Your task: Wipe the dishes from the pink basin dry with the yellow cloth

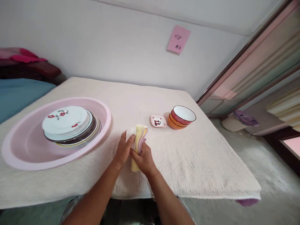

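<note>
Left hand: closed, thumb laid over the near face of a white piece, fingers behind; only part shows, so shape uncertain, possibly a small dish. Right hand: curled round a folded yellow cloth with purple edging, thumb toward the left hand. Cloth pressed against or just beside the white piece; exact contact hidden. Both items held up over the near middle of the surface.

Handling, judged: cloth soft, light, limp; best gripped in its bunched middle, as now. White piece likely stiff and light; if glazed, slippery and breakable. Hold by the edge, thumb on the face, without squeezing hard.

Outward: small dish with a printed figure, flat, beyond the hands to the right. Nested bowls, red over orange, just beside it. To the left, pink tub with stacked plates, the top one flower-printed. Pink note on the wall behind.
</note>
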`<state>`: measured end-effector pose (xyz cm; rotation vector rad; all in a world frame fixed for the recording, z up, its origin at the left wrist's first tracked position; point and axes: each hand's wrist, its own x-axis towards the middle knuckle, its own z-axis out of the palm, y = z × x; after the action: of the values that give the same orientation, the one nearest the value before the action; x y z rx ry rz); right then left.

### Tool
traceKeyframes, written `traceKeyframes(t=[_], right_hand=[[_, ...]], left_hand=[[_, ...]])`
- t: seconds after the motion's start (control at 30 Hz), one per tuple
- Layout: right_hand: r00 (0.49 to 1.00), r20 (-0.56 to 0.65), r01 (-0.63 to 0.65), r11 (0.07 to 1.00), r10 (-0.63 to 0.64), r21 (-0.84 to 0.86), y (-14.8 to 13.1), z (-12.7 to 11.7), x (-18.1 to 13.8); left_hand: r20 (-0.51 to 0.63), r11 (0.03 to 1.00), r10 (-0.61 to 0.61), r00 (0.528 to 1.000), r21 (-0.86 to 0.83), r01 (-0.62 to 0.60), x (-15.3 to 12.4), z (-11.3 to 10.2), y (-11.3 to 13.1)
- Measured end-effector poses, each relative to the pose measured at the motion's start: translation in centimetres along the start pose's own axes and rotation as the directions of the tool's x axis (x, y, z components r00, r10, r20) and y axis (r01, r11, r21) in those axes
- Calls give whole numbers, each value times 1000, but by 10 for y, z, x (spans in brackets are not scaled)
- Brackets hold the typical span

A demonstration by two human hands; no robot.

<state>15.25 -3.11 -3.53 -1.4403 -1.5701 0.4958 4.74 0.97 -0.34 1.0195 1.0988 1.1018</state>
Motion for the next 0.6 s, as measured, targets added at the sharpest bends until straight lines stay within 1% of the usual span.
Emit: traceKeyframes(t=[0.07, 0.1, 0.17, 0.2, 0.27, 0.3, 0.33, 0.37, 0.47, 0.53, 0.6], right_hand=[[999, 26, 40, 998, -39, -44, -7, 0, -1], [996, 60, 75, 994, -70, -85, -9, -1, -2], [977, 163, 164, 973, -137, -165, -13, -3, -2], [962, 216, 212, 957, -169, -196, -13, -5, -1], [937, 279, 282, 927, -211, -248, -12, -7, 0], [934, 284, 294, 917, -216, -269, -10, -7, 0], [939, 273, 288, 915, -211, -282, -8, -7, 0], [948, 251, 268, 920, -197, -287, -6, -7, 0], [967, 204, 202, 943, -150, -265, -3, -7, -2], [968, 212, 191, 947, -138, -257, -4, -6, -3], [964, 222, 203, 942, -145, -266, -6, -4, -4]], left_hand=[[-18, 1000, 13, 1000, -12, -14, 1, -2, -6], [-7, 998, -17, 1000, -60, 16, 2, -3, -9], [61, 969, -141, 988, -196, 150, 4, -8, -10], [102, 941, -210, 972, -247, 229, 5, -10, -9], [156, 894, -321, 934, -275, 353, 6, -12, -5], [163, 887, -349, 923, -259, 382, 6, -13, -3], [162, 896, -351, 922, -230, 381, 6, -13, -2], [161, 914, -328, 931, -196, 356, 5, -12, -2], [171, 968, -196, 966, -122, 218, 4, -9, -7], [157, 978, -137, 978, -136, 159, 3, -7, -10], [107, 977, -137, 985, -150, 153, 3, -6, -12]])
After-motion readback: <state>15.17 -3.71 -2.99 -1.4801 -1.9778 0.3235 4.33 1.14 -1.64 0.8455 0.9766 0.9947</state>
